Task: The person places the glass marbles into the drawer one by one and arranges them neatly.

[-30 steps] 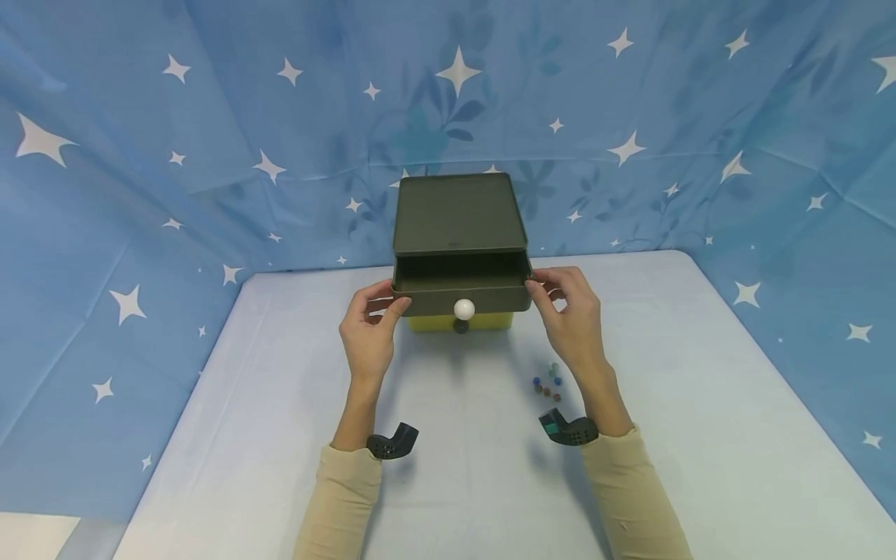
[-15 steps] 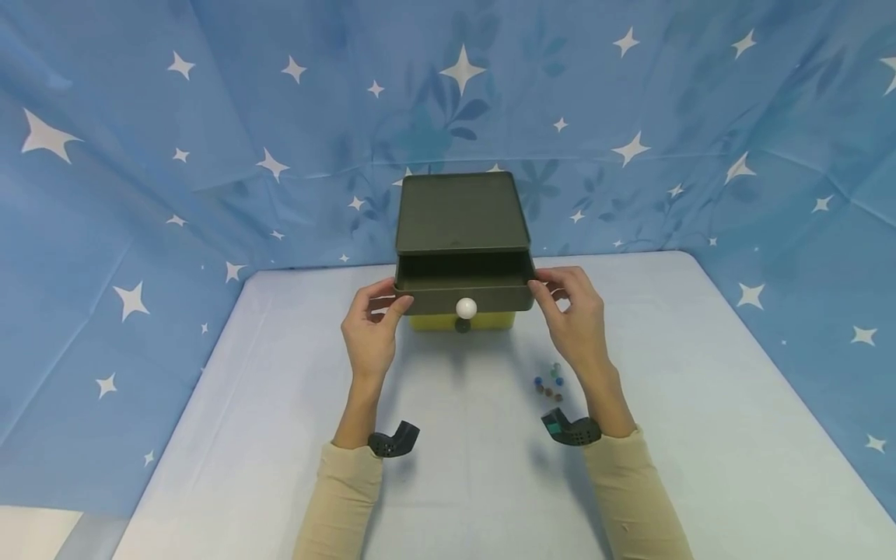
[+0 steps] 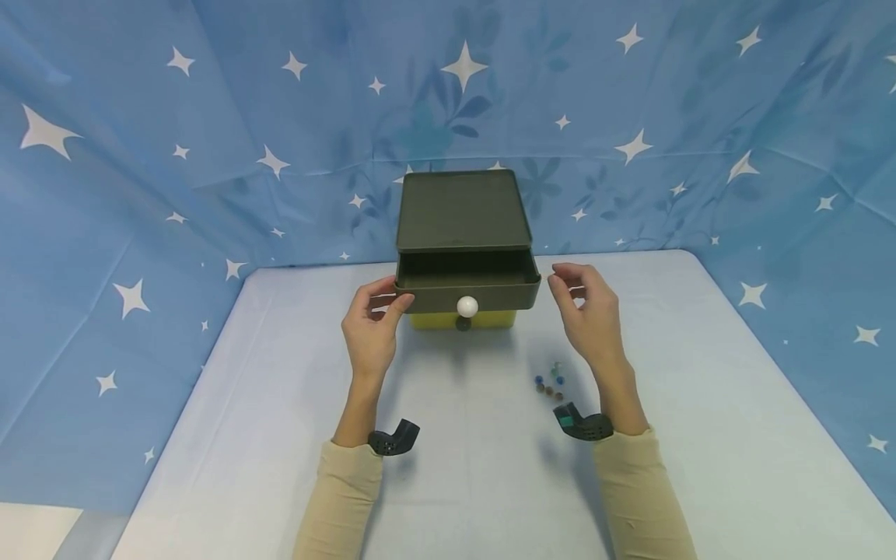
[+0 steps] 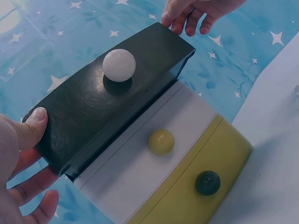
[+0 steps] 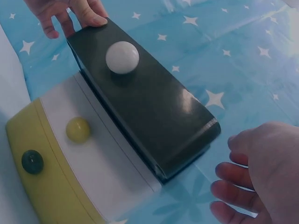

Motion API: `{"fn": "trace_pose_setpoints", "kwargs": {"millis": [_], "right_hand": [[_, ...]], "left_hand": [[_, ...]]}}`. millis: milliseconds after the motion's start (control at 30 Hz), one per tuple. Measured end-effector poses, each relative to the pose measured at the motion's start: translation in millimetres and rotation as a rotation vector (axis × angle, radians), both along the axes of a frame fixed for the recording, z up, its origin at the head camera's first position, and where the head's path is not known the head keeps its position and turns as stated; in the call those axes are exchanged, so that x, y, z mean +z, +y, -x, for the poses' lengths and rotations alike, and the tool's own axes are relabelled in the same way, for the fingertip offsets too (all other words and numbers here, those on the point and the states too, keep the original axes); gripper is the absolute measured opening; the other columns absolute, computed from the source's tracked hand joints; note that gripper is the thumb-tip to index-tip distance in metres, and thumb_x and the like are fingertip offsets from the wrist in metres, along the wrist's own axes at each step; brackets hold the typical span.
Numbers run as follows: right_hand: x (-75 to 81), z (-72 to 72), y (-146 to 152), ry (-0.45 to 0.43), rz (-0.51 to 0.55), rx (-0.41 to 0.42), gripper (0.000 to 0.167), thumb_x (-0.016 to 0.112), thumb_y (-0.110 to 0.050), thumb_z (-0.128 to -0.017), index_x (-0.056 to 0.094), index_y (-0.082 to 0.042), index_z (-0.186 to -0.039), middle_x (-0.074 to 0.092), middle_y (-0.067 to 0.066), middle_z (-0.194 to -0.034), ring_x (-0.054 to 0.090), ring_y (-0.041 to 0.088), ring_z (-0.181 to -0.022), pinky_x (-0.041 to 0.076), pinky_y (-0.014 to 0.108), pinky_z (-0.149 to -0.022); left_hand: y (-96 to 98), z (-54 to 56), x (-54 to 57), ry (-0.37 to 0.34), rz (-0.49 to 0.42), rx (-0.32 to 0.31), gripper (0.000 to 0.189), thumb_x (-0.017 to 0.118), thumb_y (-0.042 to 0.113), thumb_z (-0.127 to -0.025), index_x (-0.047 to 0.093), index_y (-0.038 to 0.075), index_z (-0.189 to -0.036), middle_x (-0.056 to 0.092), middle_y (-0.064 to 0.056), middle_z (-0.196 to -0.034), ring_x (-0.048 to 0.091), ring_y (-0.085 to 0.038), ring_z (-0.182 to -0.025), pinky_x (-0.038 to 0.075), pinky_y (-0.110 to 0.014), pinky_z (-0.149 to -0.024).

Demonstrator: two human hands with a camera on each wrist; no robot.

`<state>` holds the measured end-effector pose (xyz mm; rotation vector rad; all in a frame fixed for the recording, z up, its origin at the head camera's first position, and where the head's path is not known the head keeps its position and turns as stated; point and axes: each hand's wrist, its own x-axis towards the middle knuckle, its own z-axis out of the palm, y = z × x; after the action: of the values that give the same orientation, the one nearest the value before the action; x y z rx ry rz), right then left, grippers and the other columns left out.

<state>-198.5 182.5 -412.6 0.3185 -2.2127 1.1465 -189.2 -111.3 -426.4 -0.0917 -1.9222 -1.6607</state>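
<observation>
The person's left hand point(image 3: 371, 334) is gripping the left front corner of a glossy, dark olive-green drawer point(image 3: 427, 301), its thumb pressing on the front face and its fingers reaching round the end; the drawer is hiding part of those fingers in the head view. The right hand point(image 3: 591, 315) is hovering just beside the drawer's right end, apart from it and holding nothing, its fingers curving loosely; the right wrist view is cutting off part of this hand, and in the left wrist view its fingertips are overlapping the drawer's corner, so the gap is not showing there.

The drawer is jutting from the top of a small three-tier chest point(image 3: 464, 210), standing towards the table's far edge; its interior is lying in shadow, and its depths are hard to make out. A round white knob point(image 4: 119, 65) is sitting on its front; below, a white drawer point(image 4: 187, 112) is bearing a round yellow knob point(image 4: 161, 142), and a yellow drawer point(image 4: 229, 149) a round dark green knob point(image 4: 208, 183); the jutting drawer is hiding the white tier from the head view.

Small round blue, greenish and brown beads point(image 3: 549, 391) are lying on the white-covered table point(image 3: 245, 435), left of the right forearm, too small for detail; beyond, a blue star-patterned cloth point(image 3: 315, 218) is hanging, running out of frame.
</observation>
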Motion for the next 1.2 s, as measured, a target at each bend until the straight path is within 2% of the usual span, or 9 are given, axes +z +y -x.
{"fn": "trace_pose_setpoints", "kwargs": {"millis": [133,300,467,767,1000,1200], "right_hand": [[-0.8,1.2,5.4,-0.010,-0.011,-0.013,0.026,0.063,-0.014,-0.099,0.064,0.002,-0.119,0.069,0.017,-0.109,0.063,0.023,-0.092,0.048,0.023,-0.081],[0.9,1.4,9.8,-0.002,0.000,-0.008,0.026,0.065,-0.013,-0.098,0.065,0.003,-0.118,0.070,0.018,-0.108,0.060,0.014,-0.092,0.048,0.021,-0.080],[0.8,1.7,14.1,-0.020,-0.020,-0.005,0.024,0.065,-0.013,-0.098,0.066,0.002,-0.116,0.070,0.017,-0.106,0.057,0.007,-0.092,0.049,0.024,-0.079],[-2.4,3.2,22.5,-0.141,-0.093,0.028,0.023,0.063,-0.015,-0.099,0.067,0.002,-0.113,0.069,0.017,-0.105,0.060,0.020,-0.093,0.049,0.030,-0.078],[-3.3,3.7,27.8,-0.230,-0.138,0.055,0.027,0.061,-0.021,-0.100,0.065,0.001,-0.116,0.068,0.017,-0.108,0.063,0.028,-0.096,0.046,0.028,-0.080],[-5.4,5.7,30.3,-0.286,-0.159,0.082,0.029,0.061,-0.022,-0.100,0.065,0.001,-0.117,0.069,0.018,-0.110,0.063,0.029,-0.098,0.049,0.043,-0.084]], "left_hand": [[-2.5,5.1,-7.2,0.003,0.000,-0.001,0.040,0.082,0.012,-0.083,0.069,0.001,-0.119,0.070,-0.022,-0.111,0.068,-0.034,-0.097,0.048,-0.022,-0.074],[-3.4,5.4,-7.8,0.017,-0.001,-0.012,0.039,0.083,0.020,-0.083,0.070,0.007,-0.118,0.071,-0.015,-0.110,0.067,-0.023,-0.094,0.049,-0.021,-0.074],[-3.6,4.9,-8.2,0.022,0.009,-0.008,0.038,0.082,0.022,-0.084,0.070,0.009,-0.117,0.072,-0.012,-0.109,0.067,-0.018,-0.094,0.050,-0.020,-0.074],[-3.5,6.8,-9.3,0.020,0.004,-0.011,0.038,0.082,0.022,-0.084,0.070,0.008,-0.117,0.071,-0.013,-0.109,0.067,-0.021,-0.094,0.050,-0.029,-0.075],[-3.5,8.4,-8.7,0.021,0.004,-0.006,0.038,0.082,0.022,-0.084,0.070,0.008,-0.117,0.071,-0.014,-0.109,0.068,-0.025,-0.095,0.048,-0.023,-0.074],[-3.4,7.1,-8.2,0.021,0.026,0.005,0.040,0.082,0.022,-0.084,0.070,0.007,-0.118,0.071,-0.013,-0.108,0.068,-0.022,-0.094,0.049,-0.022,-0.074]]}}
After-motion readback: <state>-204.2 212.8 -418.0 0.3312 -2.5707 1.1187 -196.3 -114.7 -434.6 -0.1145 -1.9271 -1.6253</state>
